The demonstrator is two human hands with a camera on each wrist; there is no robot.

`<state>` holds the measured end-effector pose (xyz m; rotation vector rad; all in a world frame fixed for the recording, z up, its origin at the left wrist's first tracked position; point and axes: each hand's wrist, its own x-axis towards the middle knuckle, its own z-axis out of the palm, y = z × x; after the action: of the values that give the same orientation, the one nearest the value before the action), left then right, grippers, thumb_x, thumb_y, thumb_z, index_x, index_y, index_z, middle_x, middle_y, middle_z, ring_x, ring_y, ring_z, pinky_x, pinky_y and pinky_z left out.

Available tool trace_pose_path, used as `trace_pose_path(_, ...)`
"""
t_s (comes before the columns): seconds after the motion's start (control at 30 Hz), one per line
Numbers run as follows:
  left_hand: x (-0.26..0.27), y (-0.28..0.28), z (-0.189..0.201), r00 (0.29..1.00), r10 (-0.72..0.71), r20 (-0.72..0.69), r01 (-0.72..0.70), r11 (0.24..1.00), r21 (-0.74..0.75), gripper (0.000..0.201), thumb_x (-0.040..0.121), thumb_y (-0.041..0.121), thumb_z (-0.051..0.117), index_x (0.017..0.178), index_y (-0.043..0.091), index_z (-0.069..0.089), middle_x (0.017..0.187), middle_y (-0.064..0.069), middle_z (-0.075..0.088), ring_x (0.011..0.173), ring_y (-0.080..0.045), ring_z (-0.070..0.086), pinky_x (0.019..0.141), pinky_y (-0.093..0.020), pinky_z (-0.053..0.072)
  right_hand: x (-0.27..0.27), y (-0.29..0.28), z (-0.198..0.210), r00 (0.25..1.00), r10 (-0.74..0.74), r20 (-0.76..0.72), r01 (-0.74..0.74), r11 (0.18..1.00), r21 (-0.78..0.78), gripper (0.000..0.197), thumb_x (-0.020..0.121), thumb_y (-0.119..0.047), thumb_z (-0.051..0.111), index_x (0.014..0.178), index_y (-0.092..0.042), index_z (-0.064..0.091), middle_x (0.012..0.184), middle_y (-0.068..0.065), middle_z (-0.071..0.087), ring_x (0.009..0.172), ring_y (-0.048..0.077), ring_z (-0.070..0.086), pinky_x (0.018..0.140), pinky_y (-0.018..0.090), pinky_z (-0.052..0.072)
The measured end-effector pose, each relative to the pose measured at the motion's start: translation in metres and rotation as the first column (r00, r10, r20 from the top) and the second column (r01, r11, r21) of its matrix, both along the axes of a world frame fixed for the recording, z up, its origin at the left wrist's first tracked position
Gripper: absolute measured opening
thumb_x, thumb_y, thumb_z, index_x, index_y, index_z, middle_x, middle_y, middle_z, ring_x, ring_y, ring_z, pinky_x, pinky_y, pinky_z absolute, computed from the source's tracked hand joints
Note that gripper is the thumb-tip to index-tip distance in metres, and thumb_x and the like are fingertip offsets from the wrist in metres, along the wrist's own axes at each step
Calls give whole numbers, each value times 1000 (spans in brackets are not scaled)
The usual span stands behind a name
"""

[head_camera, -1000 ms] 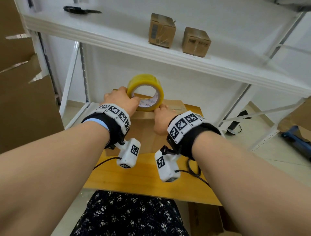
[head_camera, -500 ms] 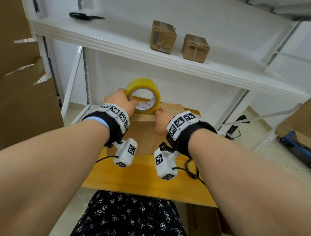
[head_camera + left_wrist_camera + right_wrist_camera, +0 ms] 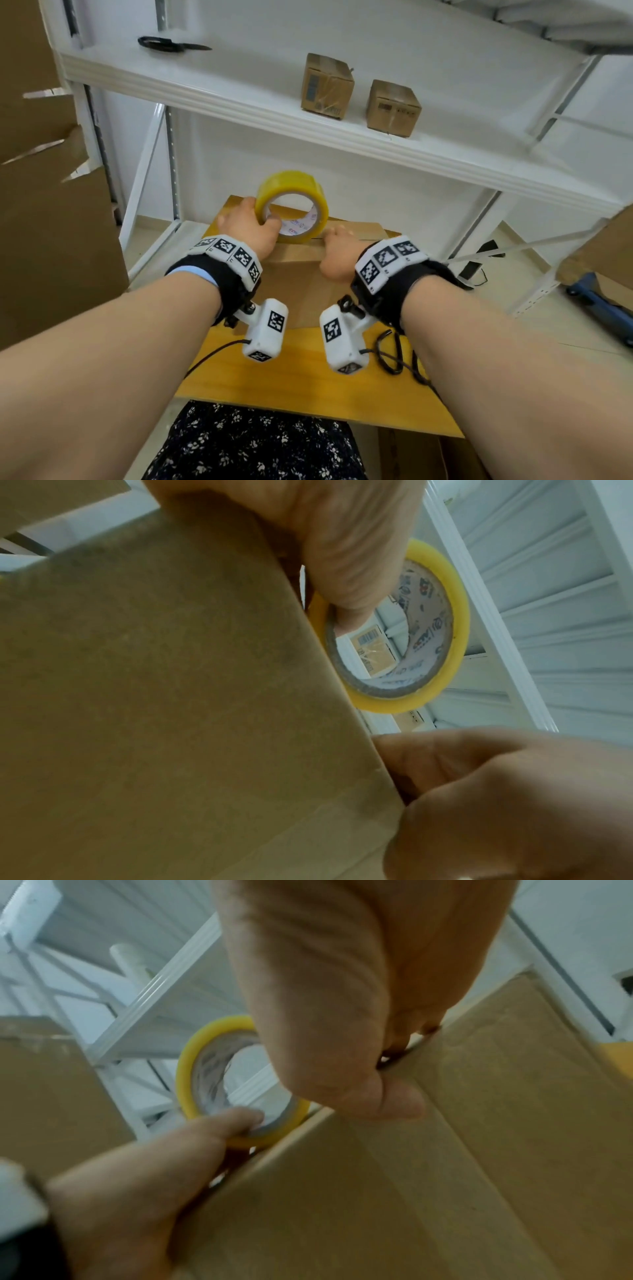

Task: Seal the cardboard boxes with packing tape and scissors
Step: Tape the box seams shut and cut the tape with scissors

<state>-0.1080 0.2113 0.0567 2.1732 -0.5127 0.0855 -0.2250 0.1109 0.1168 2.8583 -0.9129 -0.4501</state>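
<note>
The left hand (image 3: 251, 226) holds the yellow tape roll (image 3: 293, 207), thumb poked inside the ring, standing it up on top of the big cardboard box (image 3: 298, 284) on the worktop (image 3: 308, 387). Just beside the roll, the right hand (image 3: 337, 255) curls over the box's top edge, thumb pressed against the front. The scissors (image 3: 171, 44) lie up on the shelf (image 3: 239, 68).

Bright even daylight, wide-angle bending at edges, wrist views dimmer, perhaps motion-blurred

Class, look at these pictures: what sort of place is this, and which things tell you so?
Probably a packing or storage room: white metal shelving holding two small taped boxes, flattened cardboard leaning at the side, and a tape roll held over a box.
</note>
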Motion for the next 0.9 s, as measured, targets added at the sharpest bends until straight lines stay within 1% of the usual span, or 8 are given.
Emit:
trace_pose_path(0.07, -2, -1, 2, 1000, -6, 16, 5, 1000, 26, 26, 91, 38, 51, 104, 15, 54, 89, -8, 56, 90, -28, 43, 91, -40, 37, 1, 5, -12, 999, -12, 36, 11, 1000, 13, 69, 96, -17, 51, 154, -4, 16, 159, 16, 18, 148, 32, 20, 118, 43, 25)
trace_pose_path(0.17, 0, 1, 2, 1000, -6, 6, 6, 1000, 31, 23, 90, 41, 51, 97, 19, 49, 87, -9, 55, 93, -29, 45, 81, -40, 40, 4, 5, -18, 999, -17, 37, 16, 1000, 23, 80, 95, -17, 55, 157, -5, 6, 162, 15, 11, 151, 31, 13, 121, 45, 20)
trace_pose_path(0.27, 0, 2, 1, 1000, -17, 4, 17, 1000, 16, 21, 89, 41, 51, 95, 21, 48, 86, -9, 56, 92, -30, 49, 76, -38, 42, 2, 1, -4, 999, 23, 33, -25, 998, 58, 70, 95, -14, 52, 155, -6, 17, 157, 15, 23, 144, 32, 28, 114, 43, 32)
trace_pose_path(0.37, -1, 5, 1, 1000, -1, 23, 1, 1000, -9, 22, 87, 42, 51, 95, 21, 50, 86, -8, 59, 85, -30, 55, 74, -38, 47, 1, -5, 11, 998, 59, 28, -62, 989, 136, 50, 98, -14, 46, 146, -9, 35, 145, 14, 41, 115, 26, 50, 89, 34, 43)
trace_pose_path(0.5, -2, 2, 1, 999, -1, 43, -1, 998, 60, 28, 86, 44, 47, 100, 20, 50, 87, -9, 57, 91, -29, 48, 77, -42, 47, 1, 2, -6, 997, 68, 25, -70, 995, 71, 62, 96, -15, 47, 153, -8, 24, 156, 13, 22, 142, 32, 28, 113, 45, 34)
trace_pose_path(0.73, -1, -5, 11, 998, -15, 62, 2, 978, 211, 42, 86, 56, 54, 104, 20, 51, 96, -6, 59, 100, -33, 51, 91, -41, 38, 4, 0, -14, 998, 63, -4, -63, 997, 42, 66, 95, -16, 49, 154, -9, 21, 160, 11, 15, 149, 32, 14, 118, 49, 27)
trace_pose_path(0.83, 3, -3, 10, 1000, -2, 2, 1, 983, 181, 31, 85, 52, 55, 98, 25, 50, 94, -4, 60, 99, -32, 53, 81, -38, 41, 3, 1, -15, 997, 72, 22, -73, 996, 55, 67, 96, -13, 48, 156, -10, 18, 161, 11, 13, 150, 31, 13, 117, 46, 25)
trace_pose_path(0.9, 4, 1, 10, 1000, -1, -16, 3, 993, 118, 26, 84, 47, 56, 96, 25, 51, 90, -4, 62, 89, -29, 58, 75, -37, 47, 2, 0, -12, 997, 72, 21, -73, 994, 79, 70, 94, -11, 47, 157, -12, 15, 163, 11, 11, 150, 31, 14, 117, 46, 25)
